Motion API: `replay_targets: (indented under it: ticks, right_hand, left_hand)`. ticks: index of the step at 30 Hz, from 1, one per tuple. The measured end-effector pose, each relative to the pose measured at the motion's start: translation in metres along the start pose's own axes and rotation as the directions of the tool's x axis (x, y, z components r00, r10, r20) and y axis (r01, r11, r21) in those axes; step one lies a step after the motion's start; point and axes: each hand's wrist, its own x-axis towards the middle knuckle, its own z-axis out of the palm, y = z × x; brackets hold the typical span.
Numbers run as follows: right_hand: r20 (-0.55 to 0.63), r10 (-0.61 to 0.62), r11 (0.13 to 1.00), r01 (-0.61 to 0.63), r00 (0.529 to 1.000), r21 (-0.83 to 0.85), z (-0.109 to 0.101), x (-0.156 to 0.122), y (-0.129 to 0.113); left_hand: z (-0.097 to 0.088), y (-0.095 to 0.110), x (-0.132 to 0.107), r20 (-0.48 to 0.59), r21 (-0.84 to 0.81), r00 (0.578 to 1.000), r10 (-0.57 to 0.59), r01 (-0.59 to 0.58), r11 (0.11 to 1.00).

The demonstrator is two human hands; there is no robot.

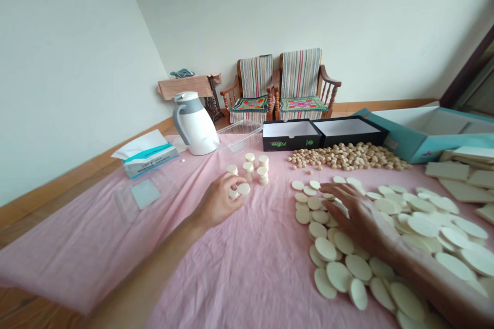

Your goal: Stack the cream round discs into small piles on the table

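Note:
My left hand pinches a pale round wooden disc between thumb and fingers. Just beyond it stand several short stacks of the same discs, one partly hidden behind my fingers. To the right, my right hand reaches palm down over a wide spread of loose wooden discs, its fingers stretched out. Its fingertips are close to the small discs at the far left edge of the spread; whether they touch one is hard to tell.
A pink cloth covers the table. Behind stand a white jug, a tissue box, a clear plastic tray, black boxes and a blue box. Small wooden beads and square wooden boards lie right.

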Motion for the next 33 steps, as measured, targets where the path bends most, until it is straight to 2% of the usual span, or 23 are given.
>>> replay_targets:
  ticks: [2, 6, 11, 17, 22, 27, 33]
  right_hand:
    - [-0.001, -0.004, 1.0, 0.004, 1.0, -0.011, 0.001, -0.001, 0.001]
    - [0.001, -0.008, 1.0, 0.008, 1.0, -0.021, 0.004, -0.001, 0.002]
    - [0.008, -0.016, 1.0, 0.016, 1.0, -0.014, 0.002, -0.001, 0.001]
    - [0.013, -0.023, 1.0, 0.023, 1.0, -0.003, 0.003, -0.001, 0.003]
    - [0.02, -0.015, 1.0, 0.015, 1.0, -0.006, 0.004, -0.002, 0.003]
    - [0.011, -0.02, 1.0, 0.02, 1.0, -0.016, 0.003, -0.002, 0.002]
    - [0.015, -0.026, 1.0, 0.026, 1.0, 0.001, 0.003, -0.002, 0.003]
  left_hand:
    - [-0.013, -0.018, -0.002, -0.028, 0.017, 0.999, -0.038, 0.038, 0.999]
    - [-0.022, -0.036, -0.002, 0.03, 0.061, 0.999, -0.03, 0.028, 0.998]
    - [-0.017, -0.036, 0.0, 0.096, 0.075, 0.994, 0.053, -0.06, 0.995]
    - [-0.013, -0.038, 0.0, 0.11, 0.079, 0.991, 0.077, -0.086, 0.993]
    - [-0.014, -0.038, -0.001, 0.073, 0.059, 0.997, 0.02, -0.024, 0.998]
    - [-0.011, -0.04, -0.002, 0.103, 0.078, 0.991, -0.088, 0.08, 0.994]
    - [-0.009, -0.04, -0.001, 0.092, 0.049, 0.991, -0.093, 0.088, 0.995]
